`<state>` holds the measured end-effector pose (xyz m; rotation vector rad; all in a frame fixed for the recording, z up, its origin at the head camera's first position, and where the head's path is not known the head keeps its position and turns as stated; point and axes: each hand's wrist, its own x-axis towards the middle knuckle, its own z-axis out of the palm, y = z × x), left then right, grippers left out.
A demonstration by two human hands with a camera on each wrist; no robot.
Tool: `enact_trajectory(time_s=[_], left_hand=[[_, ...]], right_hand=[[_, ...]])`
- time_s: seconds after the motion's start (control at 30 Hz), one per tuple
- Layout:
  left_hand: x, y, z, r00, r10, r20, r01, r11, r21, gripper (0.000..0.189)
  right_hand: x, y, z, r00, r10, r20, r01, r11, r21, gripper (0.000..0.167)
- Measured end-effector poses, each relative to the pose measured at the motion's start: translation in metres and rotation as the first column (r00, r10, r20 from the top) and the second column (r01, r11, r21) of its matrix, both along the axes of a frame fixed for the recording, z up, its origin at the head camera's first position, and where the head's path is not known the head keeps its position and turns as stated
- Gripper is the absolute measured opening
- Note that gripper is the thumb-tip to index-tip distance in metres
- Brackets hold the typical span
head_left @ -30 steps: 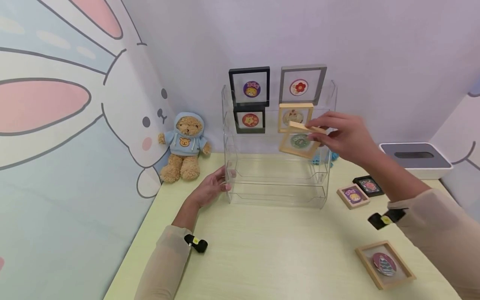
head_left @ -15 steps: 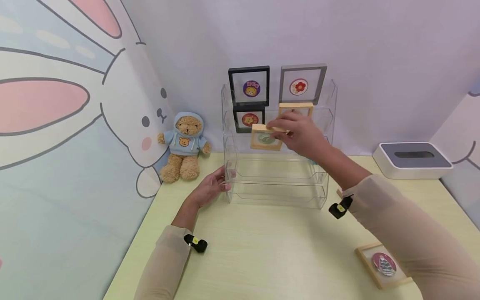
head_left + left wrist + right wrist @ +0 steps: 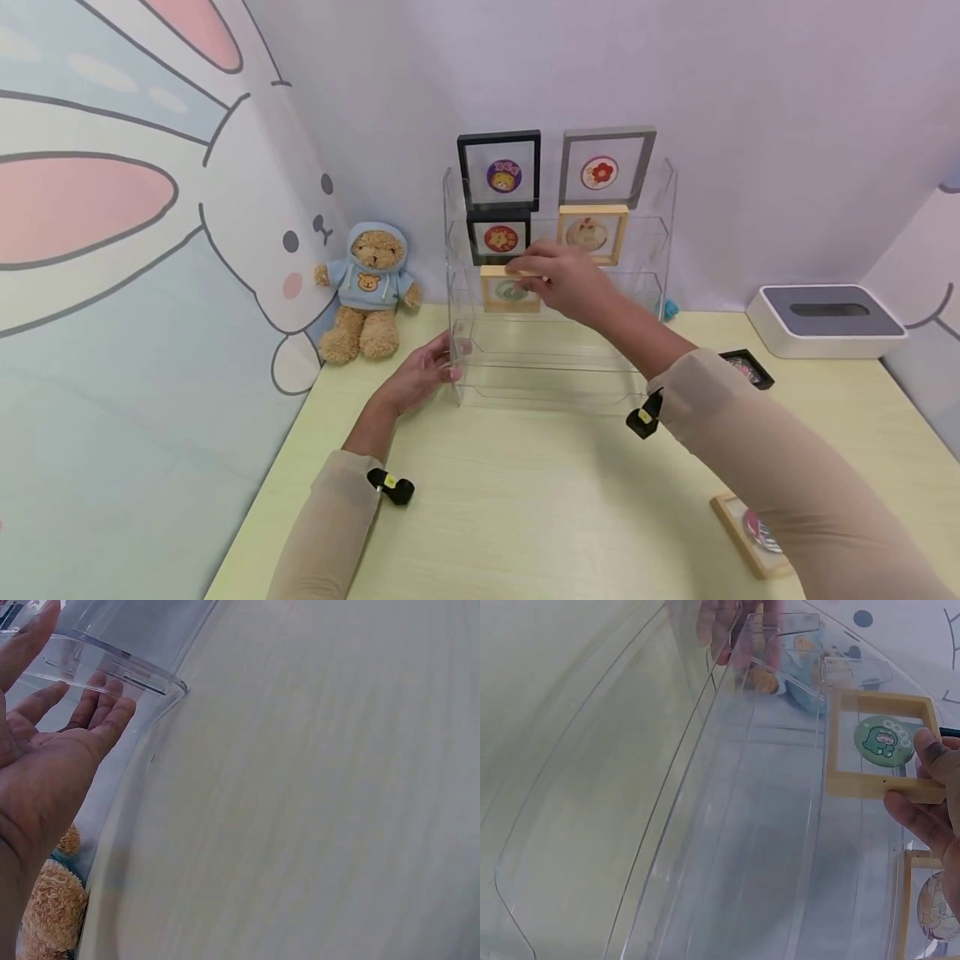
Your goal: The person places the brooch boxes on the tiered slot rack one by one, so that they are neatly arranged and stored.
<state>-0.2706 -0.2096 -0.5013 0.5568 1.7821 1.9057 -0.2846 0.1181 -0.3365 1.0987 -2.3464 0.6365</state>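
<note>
My right hand (image 3: 566,279) pinches a small light-wood picture frame (image 3: 491,292) by its top right part, at the left of the clear rack's third tier. A green round badge (image 3: 885,740) shows inside that frame. The clear acrylic tiered rack (image 3: 555,398) stands on the table against the wall. Beside its lower left side panel rests my left hand (image 3: 416,379), fingers loosely extended and touching the clear plastic (image 3: 112,656). Just above the held frame sits a black frame (image 3: 471,242) with a red badge; to its right is a light-wood frame (image 3: 622,237).
On the top tier stand a black frame (image 3: 462,167) and a grey frame (image 3: 647,162). A teddy bear (image 3: 375,287) sits left of the rack. To the right are a tissue box (image 3: 825,333), a small black frame (image 3: 763,379) and a wooden frame (image 3: 738,533) lying flat.
My right hand has carried the wooden frame leftward and down, from in front of the rack's right half to its left third-tier spot. The left hand has stayed in place.
</note>
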Motion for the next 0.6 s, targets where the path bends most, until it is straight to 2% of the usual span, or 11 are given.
enact_trajectory(time_s=[0.13, 0.33, 0.47, 0.6], left_hand=[[0.000, 0.000, 0.001, 1.000, 0.002, 0.007, -0.002, 1.000, -0.001, 0.087], [0.000, 0.000, -0.001, 1.000, 0.017, 0.019, -0.017, 1.000, -0.004, 0.085], [0.000, 0.000, -0.001, 1.000, 0.013, 0.018, -0.013, 1.000, 0.000, 0.085], [0.000, 0.000, 0.000, 1.000, 0.012, 0.009, -0.012, 1.000, -0.005, 0.084]], right_hand=[[-0.002, -0.005, -0.002, 0.999, -0.009, 0.048, 0.009, 1.000, 0.000, 0.025], [-0.003, -0.007, -0.002, 0.998, -0.028, 0.063, 0.028, 1.000, -0.003, 0.031], [0.001, 0.002, -0.001, 0.999, -0.045, 0.020, 0.045, 0.999, -0.006, 0.038], [0.007, 0.020, 0.003, 0.999, -0.018, -0.046, 0.016, 0.998, -0.055, 0.042]])
